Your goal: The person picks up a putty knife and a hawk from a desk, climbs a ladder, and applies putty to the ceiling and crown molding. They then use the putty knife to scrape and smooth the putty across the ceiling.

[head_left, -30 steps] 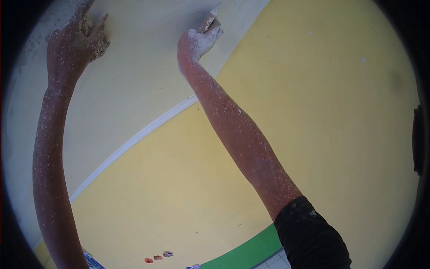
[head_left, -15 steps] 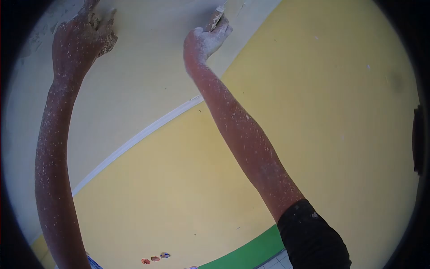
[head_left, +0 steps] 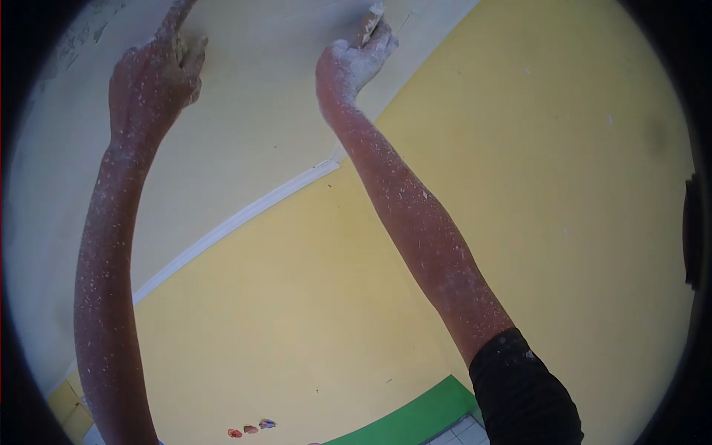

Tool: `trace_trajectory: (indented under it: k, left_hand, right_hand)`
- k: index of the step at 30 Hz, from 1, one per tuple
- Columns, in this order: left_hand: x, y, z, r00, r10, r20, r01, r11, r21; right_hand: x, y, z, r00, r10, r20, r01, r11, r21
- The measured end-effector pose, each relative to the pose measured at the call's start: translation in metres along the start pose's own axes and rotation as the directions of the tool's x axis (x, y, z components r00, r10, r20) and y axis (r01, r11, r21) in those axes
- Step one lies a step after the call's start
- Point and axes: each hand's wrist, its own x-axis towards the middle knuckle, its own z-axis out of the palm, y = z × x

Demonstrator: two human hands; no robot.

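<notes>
White-dusted right hand (head_left: 360, 63) closed around a caked tool (head_left: 368, 28), likely raised for reach by the pale surface (head_left: 245, 111); left hand (head_left: 152, 81) had fingers parted, its hold unclear.

Both arms (head_left: 108, 259) raised, left hand (head_left: 154, 85) bent forward, right hand (head_left: 360, 68) curled

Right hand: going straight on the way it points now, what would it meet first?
Probably the pale ceiling, with the smeared tool in the right hand's grip leading; depth is unclear, so they may already touch.
</notes>
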Motion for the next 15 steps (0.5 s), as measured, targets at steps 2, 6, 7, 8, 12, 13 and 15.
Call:
trace_trajectory:
  k: [2, 6, 7, 8, 12, 13, 15]
  left_hand:
    - [0.001, 0.007, -0.005, 0.999, -0.023, 0.037, 0.024, 1.000, -0.017]
    - [-0.003, -0.003, -0.001, 0.998, -0.013, 0.054, 0.014, 1.000, -0.011]
    - [-0.003, -0.005, 0.001, 0.998, 0.023, 0.064, -0.024, 1.000, 0.019]
    - [-0.003, -0.003, 0.001, 0.998, 0.027, 0.064, -0.028, 1.000, 0.014]
    - [-0.007, -0.002, -0.001, 0.987, -0.078, 0.144, 0.086, 0.995, -0.052]
    - [-0.008, 0.000, -0.001, 0.982, -0.088, 0.165, 0.098, 0.994, -0.055]
    - [-0.009, 0.005, -0.003, 0.979, -0.103, 0.177, 0.120, 0.989, -0.087]
  right_hand:
    - [0.007, -0.017, 0.000, 0.999, 0.036, -0.034, -0.035, 0.998, 0.051]
    - [0.013, -0.053, 0.009, 0.994, -0.072, -0.086, 0.079, 0.993, 0.083]
    - [0.025, -0.041, 0.012, 0.993, -0.072, -0.091, 0.079, 0.994, 0.076]
    - [0.044, -0.018, 0.020, 0.971, -0.238, -0.007, 0.182, 0.762, -0.622]
    - [0.052, -0.017, 0.017, 0.974, -0.221, 0.047, 0.174, 0.603, -0.778]
    - [0.052, -0.019, 0.013, 0.987, -0.162, 0.004, 0.132, 0.794, -0.593]
    - [0.062, -0.032, 0.009, 0.999, -0.023, -0.033, 0.020, 0.995, -0.101]
